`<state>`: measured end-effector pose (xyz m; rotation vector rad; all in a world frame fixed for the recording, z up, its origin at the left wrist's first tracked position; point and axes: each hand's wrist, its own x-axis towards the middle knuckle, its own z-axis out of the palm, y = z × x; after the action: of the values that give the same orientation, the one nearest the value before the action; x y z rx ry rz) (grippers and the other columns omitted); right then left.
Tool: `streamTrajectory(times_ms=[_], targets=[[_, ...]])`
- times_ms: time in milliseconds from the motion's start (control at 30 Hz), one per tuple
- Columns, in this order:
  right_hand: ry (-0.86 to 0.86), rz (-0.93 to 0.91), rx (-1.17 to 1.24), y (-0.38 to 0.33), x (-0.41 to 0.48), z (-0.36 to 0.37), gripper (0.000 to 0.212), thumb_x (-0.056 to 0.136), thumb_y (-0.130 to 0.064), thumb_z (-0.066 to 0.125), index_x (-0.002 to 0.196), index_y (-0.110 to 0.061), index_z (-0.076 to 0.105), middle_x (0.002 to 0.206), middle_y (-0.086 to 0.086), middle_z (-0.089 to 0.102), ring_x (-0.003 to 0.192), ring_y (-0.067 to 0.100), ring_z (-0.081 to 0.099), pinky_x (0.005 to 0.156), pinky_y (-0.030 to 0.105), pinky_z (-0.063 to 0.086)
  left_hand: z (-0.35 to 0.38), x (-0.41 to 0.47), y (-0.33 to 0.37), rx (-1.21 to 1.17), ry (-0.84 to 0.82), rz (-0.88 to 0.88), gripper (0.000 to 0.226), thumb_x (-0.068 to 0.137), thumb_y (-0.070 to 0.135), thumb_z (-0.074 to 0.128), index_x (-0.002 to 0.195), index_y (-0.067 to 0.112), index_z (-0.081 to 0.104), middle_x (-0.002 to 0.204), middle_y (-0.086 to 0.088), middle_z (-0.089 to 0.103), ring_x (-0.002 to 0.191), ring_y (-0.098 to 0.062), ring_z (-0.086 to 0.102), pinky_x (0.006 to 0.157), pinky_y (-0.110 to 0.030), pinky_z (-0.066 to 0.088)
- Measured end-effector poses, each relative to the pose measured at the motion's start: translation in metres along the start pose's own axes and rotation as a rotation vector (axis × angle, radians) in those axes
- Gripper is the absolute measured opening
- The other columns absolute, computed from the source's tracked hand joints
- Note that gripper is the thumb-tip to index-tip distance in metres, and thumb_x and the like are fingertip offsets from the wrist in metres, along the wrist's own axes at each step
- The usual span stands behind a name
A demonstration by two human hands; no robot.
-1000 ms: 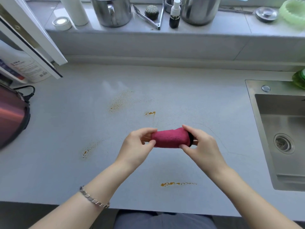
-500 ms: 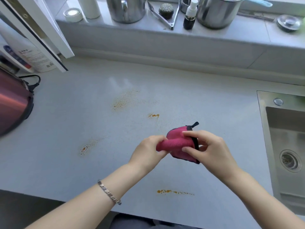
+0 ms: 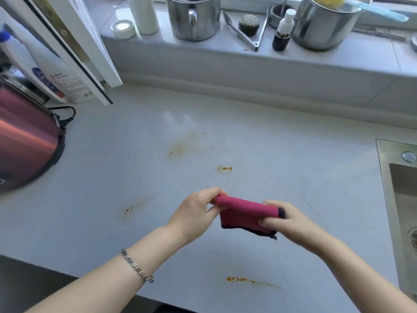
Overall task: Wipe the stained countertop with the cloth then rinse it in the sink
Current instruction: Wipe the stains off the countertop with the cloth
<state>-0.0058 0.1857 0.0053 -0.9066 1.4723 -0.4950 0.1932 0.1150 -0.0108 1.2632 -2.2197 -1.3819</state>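
both hands hold the folded pink cloth [image 3: 246, 214] above the tabletop [image 3: 112, 177]: left hand [image 3: 196, 212] fingers pinch its left end, right hand [image 3: 286, 221] fingers grip the right. wiping hasn't begun; 4 orange stains [image 3: 223, 168] remain. next, press the cloth onto the nearest stain.

Cloth: a folded magenta terry cloth with dark edging [image 3: 247, 216], held above the counter.
Countertop: a pale grey speckled stone countertop [image 3: 293, 154], spattered with orange-brown stains.
Sink: a stainless steel sink [image 3: 404, 190], at right edge.
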Motion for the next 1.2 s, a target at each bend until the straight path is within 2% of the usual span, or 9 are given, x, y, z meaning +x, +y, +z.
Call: streamTrajectory(times_ms=[133, 267, 367, 433, 533, 633, 733, 1000, 1200], targets=[[0.462, 0.034, 0.194, -0.013, 0.022, 0.010, 0.008, 0.076, -0.007, 0.056, 0.079, -0.007, 0.050, 0.067, 0.005, 0.043, 0.060, 0.017, 0.039, 0.053, 0.030, 0.029, -0.036, 0.010, -0.040, 0.175, 0.102, -0.129, 0.031, 0.091, 0.011, 0.048, 0.121, 0.014, 0.053, 0.121, 0.000, 0.059, 0.117, -0.015, 0.052, 0.094, -0.019, 0.031], [0.779, -0.043, -0.077, -0.028, 0.044, 0.028, 0.008, 0.089, -0.011, 0.048, 0.095, -0.006, 0.047, 0.081, 0.000, 0.053, 0.074, 0.026, 0.046, 0.057, 0.034, 0.028, -0.082, 0.019, -0.102, 0.337, 0.266, -0.212, 0.040, 0.090, 0.006, 0.045, 0.130, 0.005, 0.045, 0.145, -0.014, 0.038, 0.136, -0.025, 0.031, 0.111, -0.028, 0.019], [0.599, 0.075, -0.365, -0.025, 0.074, 0.061, 0.030, 0.084, -0.032, 0.059, 0.101, -0.010, 0.050, 0.117, 0.006, 0.058, 0.098, 0.026, 0.052, 0.069, 0.030, 0.032, -0.101, 0.028, -0.143, 0.455, 0.276, -0.270, 0.046, 0.091, 0.009, 0.043, 0.136, 0.005, 0.035, 0.153, -0.013, 0.024, 0.142, -0.025, 0.018, 0.114, -0.035, 0.014], [0.499, 0.155, -0.490, -0.014, 0.094, 0.080, 0.043, 0.082, -0.046, 0.057, 0.112, -0.016, 0.053, 0.132, 0.005, 0.051, 0.118, 0.021, 0.048, 0.091, 0.034, 0.039, -0.107, 0.038, -0.163, 0.511, 0.277, -0.270, 0.048, 0.093, 0.012, 0.040, 0.139, 0.006, 0.030, 0.154, -0.012, 0.019, 0.144, -0.024, 0.013, 0.115, -0.036, 0.010], [0.684, 0.113, -0.584, 0.003, 0.121, 0.092, 0.050, 0.091, -0.038, 0.045, 0.137, -0.019, 0.037, 0.154, 0.007, 0.020, 0.142, 0.023, 0.016, 0.115, 0.038, 0.016, -0.112, 0.057, -0.183, 0.552, 0.303, -0.264, 0.048, 0.094, 0.014, 0.038, 0.141, 0.009, 0.029, 0.155, -0.010, 0.019, 0.144, -0.025, 0.012, 0.115, -0.039, 0.007], [0.674, 0.174, -0.700, 0.023, 0.152, 0.096, 0.059, 0.089, -0.051, 0.025, 0.143, -0.029, 0.016, 0.157, 0.007, 0.000, 0.144, 0.025, -0.005, 0.117, 0.042, -0.001, -0.112, 0.068, -0.202, 0.589, 0.312, -0.283, 0.051, 0.091, 0.024, 0.029, 0.139, 0.008, 0.034, 0.152, -0.012, 0.026, 0.142, -0.029, 0.018, 0.115, -0.043, 0.010], [0.727, 0.125, -0.808, 0.033, 0.177, 0.087, 0.071, 0.077, -0.057, 0.008, 0.142, -0.033, 0.018, 0.157, 0.007, 0.004, 0.144, 0.026, -0.003, 0.113, 0.040, -0.007, -0.106, 0.070, -0.218, 0.609, 0.319, -0.280, 0.064, 0.084, 0.036, 0.017, 0.137, 0.008, 0.039, 0.149, -0.012, 0.033, 0.140, -0.030, 0.026, 0.113, -0.045, 0.014], [0.751, 0.000, -0.865, 0.022, 0.213, 0.032, 0.069, 0.081, -0.055, 0.008, 0.142, -0.026, 0.024, 0.156, 0.007, 0.009, 0.144, 0.023, 0.002, 0.115, 0.038, -0.002, -0.102, 0.073, -0.231, 0.595, 0.421, -0.231, 0.062, 0.083, 0.036, 0.022, 0.132, 0.007, 0.045, 0.145, -0.014, 0.040, 0.136, -0.031, 0.032, 0.110, -0.038, 0.014], [0.814, 0.178, -0.690, 0.036, 0.178, 0.079, 0.079, 0.077, -0.062, 0.026, 0.145, -0.023, 0.011, 0.156, 0.009, -0.004, 0.143, 0.022, -0.014, 0.114, 0.043, -0.010, -0.101, 0.074, -0.229, 0.574, 0.426, -0.242, 0.066, 0.081, 0.039, 0.021, 0.134, 0.007, 0.043, 0.147, -0.013, 0.036, 0.139, -0.029, 0.027, 0.113, -0.038, 0.011]])
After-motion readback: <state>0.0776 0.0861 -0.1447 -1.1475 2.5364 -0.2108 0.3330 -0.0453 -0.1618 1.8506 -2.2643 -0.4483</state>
